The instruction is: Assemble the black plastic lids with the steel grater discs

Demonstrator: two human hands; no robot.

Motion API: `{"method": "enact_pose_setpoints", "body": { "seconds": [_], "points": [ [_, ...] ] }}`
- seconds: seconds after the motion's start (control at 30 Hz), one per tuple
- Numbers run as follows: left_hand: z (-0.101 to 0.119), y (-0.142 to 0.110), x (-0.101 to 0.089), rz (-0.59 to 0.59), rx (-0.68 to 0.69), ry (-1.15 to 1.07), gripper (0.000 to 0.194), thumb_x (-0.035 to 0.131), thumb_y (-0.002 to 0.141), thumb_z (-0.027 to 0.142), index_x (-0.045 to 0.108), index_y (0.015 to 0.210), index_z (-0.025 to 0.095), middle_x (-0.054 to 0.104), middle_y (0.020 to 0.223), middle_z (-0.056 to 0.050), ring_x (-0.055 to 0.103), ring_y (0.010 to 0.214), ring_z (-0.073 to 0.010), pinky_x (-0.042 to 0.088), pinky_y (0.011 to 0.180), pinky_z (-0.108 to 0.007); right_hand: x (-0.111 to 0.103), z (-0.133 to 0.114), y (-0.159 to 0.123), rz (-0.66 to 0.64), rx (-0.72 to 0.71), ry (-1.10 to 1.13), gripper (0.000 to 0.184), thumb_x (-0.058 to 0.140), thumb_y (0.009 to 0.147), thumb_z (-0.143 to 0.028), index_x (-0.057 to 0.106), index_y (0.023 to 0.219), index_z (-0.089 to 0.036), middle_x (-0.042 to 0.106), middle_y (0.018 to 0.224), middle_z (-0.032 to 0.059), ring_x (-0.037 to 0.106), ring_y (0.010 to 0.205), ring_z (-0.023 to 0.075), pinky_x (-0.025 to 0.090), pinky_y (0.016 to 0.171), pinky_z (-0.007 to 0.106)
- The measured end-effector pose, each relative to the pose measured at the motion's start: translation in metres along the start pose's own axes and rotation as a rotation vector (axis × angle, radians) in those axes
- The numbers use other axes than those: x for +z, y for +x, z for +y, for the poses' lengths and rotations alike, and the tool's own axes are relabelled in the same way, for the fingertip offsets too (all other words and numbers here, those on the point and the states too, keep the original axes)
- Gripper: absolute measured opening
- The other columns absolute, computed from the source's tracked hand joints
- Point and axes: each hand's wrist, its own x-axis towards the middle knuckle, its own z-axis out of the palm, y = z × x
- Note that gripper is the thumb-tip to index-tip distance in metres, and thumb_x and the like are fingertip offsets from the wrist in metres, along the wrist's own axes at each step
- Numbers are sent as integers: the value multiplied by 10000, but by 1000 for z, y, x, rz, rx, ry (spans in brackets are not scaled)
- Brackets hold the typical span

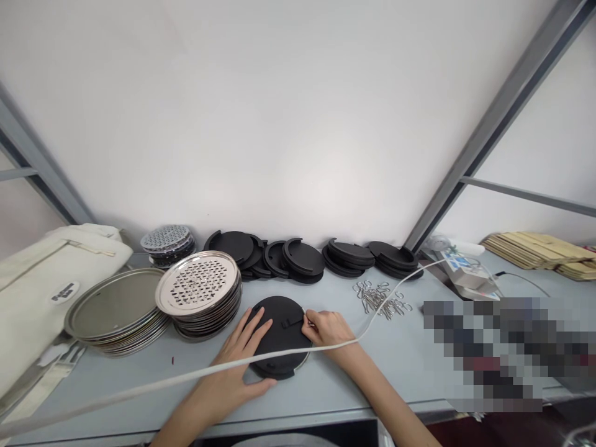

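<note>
A black round disc (282,341) with a raised part rim and a small slot lies on the grey table in front of me. My left hand (237,354) rests against its left side, fingers stretched and spread over the top, thumb at the near edge. At the disc's right edge my right hand (328,329) is closed in a pinch beside the slot; what the fingertips hold is hidden. Bent metal wire clips (379,299) lie in a loose pile to the right of that hand. A white cable (209,370) crosses the view in front of both hands.
Stacked perforated metal grater plates (200,285) and plain metal plates (114,304) stand left, with a cream bag (56,279) beyond. More black discs (305,257) line the wall. Brown flat pieces (531,251) and a white-grey device (465,270) sit at right.
</note>
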Motion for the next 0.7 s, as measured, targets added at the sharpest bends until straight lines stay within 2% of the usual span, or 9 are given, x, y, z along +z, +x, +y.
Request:
{"method": "enact_pose_setpoints", "body": {
  "seconds": [0.23, 0.53, 0.7],
  "points": [
    [0, 0, 0, -1, 5, 4, 855, 668, 796, 294, 154, 1477, 334, 90, 1559, 8, 73, 1420, -294, 240, 1120, -485, 0, 0, -1, -8, 2, 11, 222, 487, 869, -206, 603, 681, -187, 660, 581, 23, 562, 498, 124, 199, 520, 265],
    [2, 0, -1, -4, 1, -6, 846, 655, 805, 281, 146, 1478, 335, 88, 1560, 1, 73, 1418, -303, 243, 1114, -497, -7, -2, -2, -42, 29, 67, 216, 433, 927, -219, 603, 798, -187, 643, 597, 8, 555, 505, 126, 221, 517, 249],
    [2, 0, -1, -21, -8, -11, 844, 655, 808, 285, 143, 1477, 338, 82, 1560, 9, 64, 1420, -295, 232, 1118, -497, -7, -2, -1, -43, 31, 76, 203, 469, 895, -197, 598, 739, -188, 628, 576, 0, 544, 496, 120, 211, 516, 248]
  ]
}}
